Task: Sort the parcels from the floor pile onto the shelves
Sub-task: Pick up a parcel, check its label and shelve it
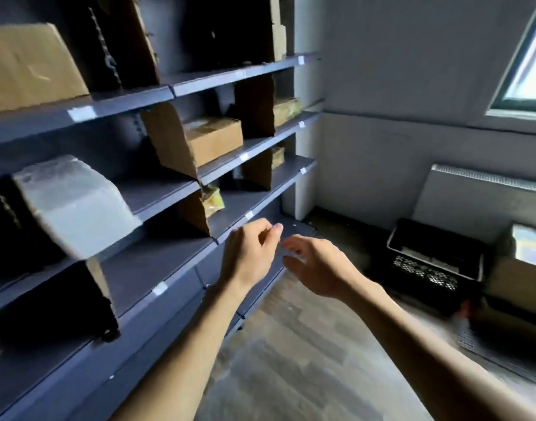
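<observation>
1. Nearest the lens, two bare forearms reach forward side by side. The left hand (248,256) has its fingers loosely curled, thumb near the forefinger, and holds nothing. The right hand (318,268) is beside it, apart from it, fingers loosely spread and blurred, also holding nothing. Both hover in front of the edge of a lower shelf board without touching it.
2. The shelves (124,100) fill the left half of the view – dark blue-grey boards in several tiers, split into bays by upright cardboard dividers (169,141).
3. A wood-patterned floor (306,360) runs along the foot of the shelving to the far wall.
4. A large brown cardboard box (27,68) sits in the top-left bay.
5. A grey wrapped parcel (72,205) lies one tier lower at the left, tilted, its front corner jutting past the shelf edge.
6. A black crate (433,256) stands on the floor by the far wall, below a white radiator (485,196).
7. A small brown box (213,139) rests in the middle bay, just beside a divider.
8. A small yellowish packet (213,200) leans in the bay below it – too blurred to tell more.
9. White labels (82,113) are stuck along the shelf edges.
</observation>
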Demonstrator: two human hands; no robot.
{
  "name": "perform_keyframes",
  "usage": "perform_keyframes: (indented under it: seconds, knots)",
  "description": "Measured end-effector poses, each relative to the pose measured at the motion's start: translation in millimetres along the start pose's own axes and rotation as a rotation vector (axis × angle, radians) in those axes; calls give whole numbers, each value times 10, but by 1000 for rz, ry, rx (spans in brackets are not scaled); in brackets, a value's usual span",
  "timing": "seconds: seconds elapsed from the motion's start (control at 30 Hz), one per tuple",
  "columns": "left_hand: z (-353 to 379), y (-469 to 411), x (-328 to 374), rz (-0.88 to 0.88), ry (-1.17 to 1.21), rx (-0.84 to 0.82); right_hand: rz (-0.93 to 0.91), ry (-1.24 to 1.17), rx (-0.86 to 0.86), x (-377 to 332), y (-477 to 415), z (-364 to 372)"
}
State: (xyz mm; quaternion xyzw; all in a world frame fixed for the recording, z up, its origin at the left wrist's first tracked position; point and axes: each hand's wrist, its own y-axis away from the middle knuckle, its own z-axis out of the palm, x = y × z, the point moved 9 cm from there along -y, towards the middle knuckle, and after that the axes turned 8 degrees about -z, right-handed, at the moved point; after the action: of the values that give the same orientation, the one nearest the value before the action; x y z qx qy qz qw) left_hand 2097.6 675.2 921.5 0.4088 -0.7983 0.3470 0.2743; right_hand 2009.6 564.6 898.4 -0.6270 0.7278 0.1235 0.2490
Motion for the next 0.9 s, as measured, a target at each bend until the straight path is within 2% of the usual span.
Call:
perform_keyframes:
  seconds: [0.2, 0.37, 0.7, 0.9]
  knots:
    - [1641, -283, 567, 44, 46, -354, 207, -10, 93, 1380, 223, -516]
    - [2975, -676, 882, 49, 91, -574, 384, -20, 127, 2565, 217, -808]
    - [5035, -1848, 1286, -12, 109, -837, 723, -136, 171, 4698, -95, -1320]
    - [6262, -2172, 1440, -30, 10, -1011, 825, -222, 194, 5859, -180, -1439]
